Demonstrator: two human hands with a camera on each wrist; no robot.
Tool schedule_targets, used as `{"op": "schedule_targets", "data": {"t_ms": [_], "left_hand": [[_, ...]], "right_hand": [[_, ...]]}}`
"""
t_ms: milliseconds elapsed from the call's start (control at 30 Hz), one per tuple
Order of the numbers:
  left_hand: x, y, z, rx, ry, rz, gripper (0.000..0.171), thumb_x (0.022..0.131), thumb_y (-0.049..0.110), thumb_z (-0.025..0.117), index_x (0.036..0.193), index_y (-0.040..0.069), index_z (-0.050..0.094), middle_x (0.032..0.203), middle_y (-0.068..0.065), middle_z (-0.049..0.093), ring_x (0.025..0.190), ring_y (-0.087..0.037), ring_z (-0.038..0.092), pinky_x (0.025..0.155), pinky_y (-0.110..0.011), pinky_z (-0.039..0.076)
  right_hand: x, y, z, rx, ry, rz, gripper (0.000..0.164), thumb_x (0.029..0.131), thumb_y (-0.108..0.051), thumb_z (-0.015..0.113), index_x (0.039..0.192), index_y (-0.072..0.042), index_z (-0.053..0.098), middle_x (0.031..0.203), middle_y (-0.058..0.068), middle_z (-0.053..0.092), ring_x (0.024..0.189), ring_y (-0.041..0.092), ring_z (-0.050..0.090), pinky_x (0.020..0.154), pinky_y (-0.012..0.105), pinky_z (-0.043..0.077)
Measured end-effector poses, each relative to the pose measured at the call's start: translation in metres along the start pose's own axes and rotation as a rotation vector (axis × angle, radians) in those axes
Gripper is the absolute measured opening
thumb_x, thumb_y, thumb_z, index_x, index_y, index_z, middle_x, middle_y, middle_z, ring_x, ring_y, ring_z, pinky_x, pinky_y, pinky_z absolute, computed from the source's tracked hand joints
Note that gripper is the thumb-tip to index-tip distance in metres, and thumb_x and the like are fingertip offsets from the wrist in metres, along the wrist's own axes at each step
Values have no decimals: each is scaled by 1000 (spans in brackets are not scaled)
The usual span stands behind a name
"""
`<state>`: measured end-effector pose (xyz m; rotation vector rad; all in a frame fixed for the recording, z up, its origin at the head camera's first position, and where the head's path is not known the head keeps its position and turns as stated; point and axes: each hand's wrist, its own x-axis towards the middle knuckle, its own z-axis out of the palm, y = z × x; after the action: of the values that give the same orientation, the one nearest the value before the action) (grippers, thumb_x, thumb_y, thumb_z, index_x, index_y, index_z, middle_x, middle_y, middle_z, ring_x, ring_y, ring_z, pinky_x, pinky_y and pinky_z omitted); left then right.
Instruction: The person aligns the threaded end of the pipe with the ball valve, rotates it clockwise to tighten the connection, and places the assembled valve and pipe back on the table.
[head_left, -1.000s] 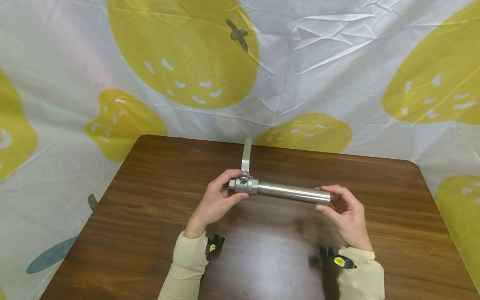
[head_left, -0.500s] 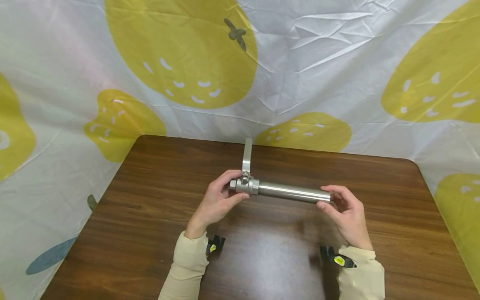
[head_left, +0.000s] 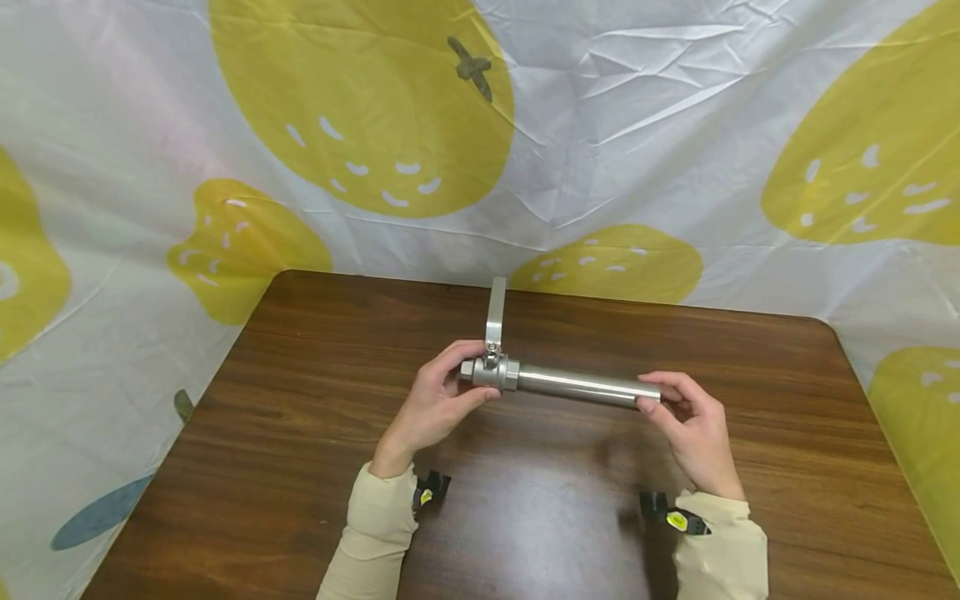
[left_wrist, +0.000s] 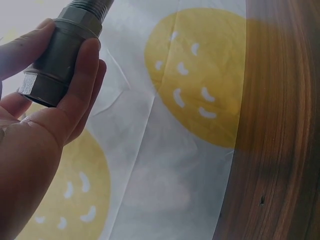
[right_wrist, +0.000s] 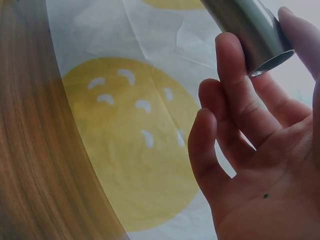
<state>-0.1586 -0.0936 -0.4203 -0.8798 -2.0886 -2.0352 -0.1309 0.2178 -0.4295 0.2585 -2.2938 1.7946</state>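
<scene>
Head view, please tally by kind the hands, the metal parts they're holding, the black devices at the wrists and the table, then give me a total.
Hands (left hand, right hand): 2
Valve with lever: 1
Metal pipe: 1
Black wrist devices: 2
Wooden table: 1
Total: 7

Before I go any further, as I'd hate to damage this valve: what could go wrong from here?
The right hand pinches the smooth metal pipe only near its end, so it might slip and drop toward the table.
Some thread shows beside the valve that the left hand grips; if that joint is loose, which I can't tell, the pipe could sag.
The lever juts out and could be knocked.
</scene>
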Motion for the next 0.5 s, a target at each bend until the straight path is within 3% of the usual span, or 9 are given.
{"op": "schedule_targets", "data": {"t_ms": [200,500], "left_hand": [[0,-1,-1,1,12,-16,48,71,-7,69,115,0,51,114,-13,51,98,-16,51,81,-22,50],[0,0,-3,17,14,-21,49,71,-7,69,116,1,51,114,-12,50,98,-17,51,81,-21,49]], "right_hand": [[0,4,0,18,-10,-70,30,81,4,61,111,3,55,90,-9,67,78,5,58,63,16,46],[-1,3,0,15,-36,-133,57,66,14,70,118,1,50,102,-2,63,90,7,58,82,15,45]]}}
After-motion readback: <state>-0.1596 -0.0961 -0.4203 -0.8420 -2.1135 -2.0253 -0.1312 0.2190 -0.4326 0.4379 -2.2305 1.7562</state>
